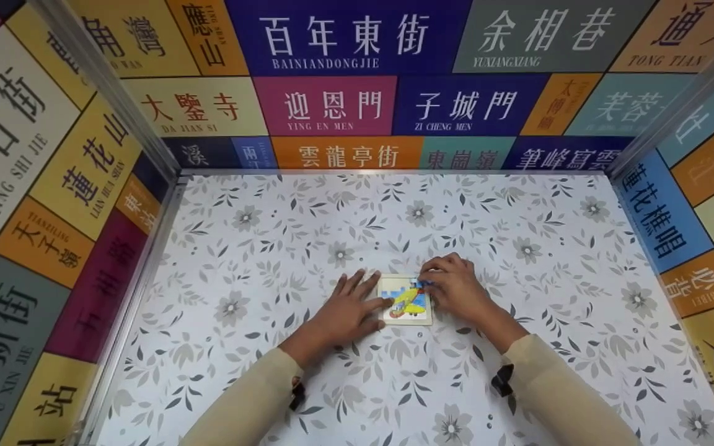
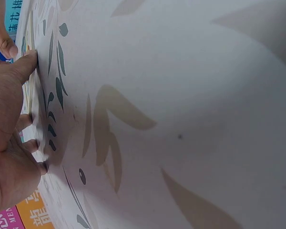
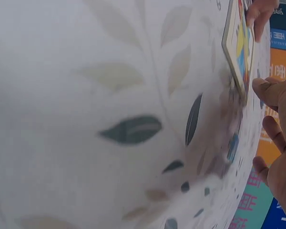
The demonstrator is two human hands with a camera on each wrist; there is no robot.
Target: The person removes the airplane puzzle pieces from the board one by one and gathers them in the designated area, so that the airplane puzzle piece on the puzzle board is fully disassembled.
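A small framed jigsaw puzzle [image 1: 405, 322] showing a yellow airplane on blue and white lies on the table between both hands. My left hand [image 1: 344, 313] rests at its left side with fingers spread, one fingertip reaching over the picture and the thumb by the lower left corner. At the puzzle's upper right edge, my right hand [image 1: 456, 288] bends its fingers and pinches a small blue puzzle piece [image 1: 424, 282] mostly covered by the fingertips. In the right wrist view the puzzle frame [image 3: 232, 47] appears edge-on, near the right thumb.
The table [image 1: 307, 229] has a white cover printed with grey leaves and flowers. Panels with coloured blocks of Chinese lettering, such as the back wall [image 1: 338, 105], enclose it at the back, left and right.
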